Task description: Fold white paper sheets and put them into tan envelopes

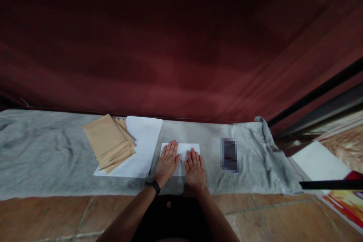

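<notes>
My left hand [168, 160] lies flat on a small white sheet of paper [183, 149], fingers stretched out. Beside it, my right hand [195, 167] presses on the right part of the same paper, palm down with its fingers extended. Both hands cover much of the sheet, so whether it is folded I cannot tell. To the left is a stack of larger white paper [144, 132]. Several brown envelopes [106, 136] lie fanned out on top of that stack.
A grey cloth [51, 151] is spread under everything. A dark, pixelated rectangular object [230, 155] lies on it at right. Beyond stands a dark red surface [170, 64]. Black bars [329, 185], a white board [320, 160] and a colourful package [347, 206] are at far right. Brown tiles [42, 215] lie nearest me.
</notes>
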Available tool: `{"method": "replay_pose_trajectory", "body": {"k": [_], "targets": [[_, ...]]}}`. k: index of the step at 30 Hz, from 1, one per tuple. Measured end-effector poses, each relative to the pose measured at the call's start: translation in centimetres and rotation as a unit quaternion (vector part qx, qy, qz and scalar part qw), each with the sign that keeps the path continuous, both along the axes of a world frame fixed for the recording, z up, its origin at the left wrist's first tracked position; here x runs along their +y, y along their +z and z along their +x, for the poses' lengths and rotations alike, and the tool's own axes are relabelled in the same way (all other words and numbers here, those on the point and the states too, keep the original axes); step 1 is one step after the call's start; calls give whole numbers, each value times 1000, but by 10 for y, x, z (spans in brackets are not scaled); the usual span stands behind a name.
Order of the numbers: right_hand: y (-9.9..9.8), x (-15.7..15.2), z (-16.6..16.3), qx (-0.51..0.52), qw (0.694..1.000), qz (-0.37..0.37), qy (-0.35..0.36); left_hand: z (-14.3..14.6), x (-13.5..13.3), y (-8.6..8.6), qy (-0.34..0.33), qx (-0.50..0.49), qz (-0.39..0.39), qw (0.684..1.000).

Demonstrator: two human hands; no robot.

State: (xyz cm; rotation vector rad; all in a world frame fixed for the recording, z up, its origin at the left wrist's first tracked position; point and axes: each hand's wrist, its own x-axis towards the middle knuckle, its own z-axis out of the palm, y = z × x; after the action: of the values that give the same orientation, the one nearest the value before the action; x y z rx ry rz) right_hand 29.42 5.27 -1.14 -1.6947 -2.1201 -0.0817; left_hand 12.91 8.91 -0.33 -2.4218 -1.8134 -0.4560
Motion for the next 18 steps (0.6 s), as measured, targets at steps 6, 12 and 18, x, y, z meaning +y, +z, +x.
{"method": "replay_pose_trajectory", "body": {"k": [6,12,18], "targets": [[10,23,-19,4,998,-22,58,0,-2,6,-12,19,-18,1000],[7,32,-21,0,996,-10,92,0,-3,9,-10,28,-29,999],[2,30,-7,-1,998,-5,57,2,-3,11,-2,12,-22,1000]]}}
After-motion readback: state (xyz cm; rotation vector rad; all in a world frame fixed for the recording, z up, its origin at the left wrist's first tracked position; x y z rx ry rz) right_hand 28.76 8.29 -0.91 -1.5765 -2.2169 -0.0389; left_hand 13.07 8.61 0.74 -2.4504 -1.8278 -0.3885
